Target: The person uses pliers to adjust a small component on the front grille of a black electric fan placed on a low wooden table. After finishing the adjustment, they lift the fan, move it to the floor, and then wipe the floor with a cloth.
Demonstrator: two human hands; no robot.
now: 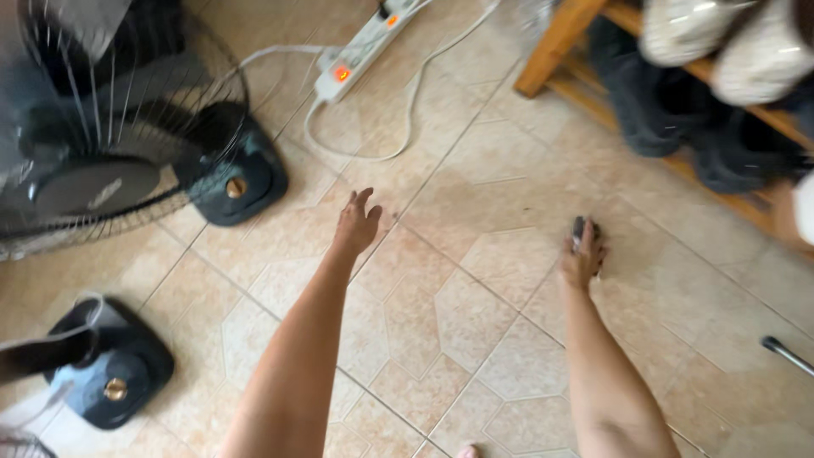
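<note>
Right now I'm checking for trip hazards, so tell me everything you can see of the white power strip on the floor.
The power strip is a long white plastic bar lying flat on the beige tiled floor, running diagonally toward the top edge. Two orange-red switch lights glow on it. A white cord leaves its near end and loops across the tiles; another runs left toward the fan. Neither hand touches it: the left hand is nearest.

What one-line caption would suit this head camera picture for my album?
Over a tiled floor, the left hand reaches open toward a fan base while the right hand grips a small dark object.
</note>
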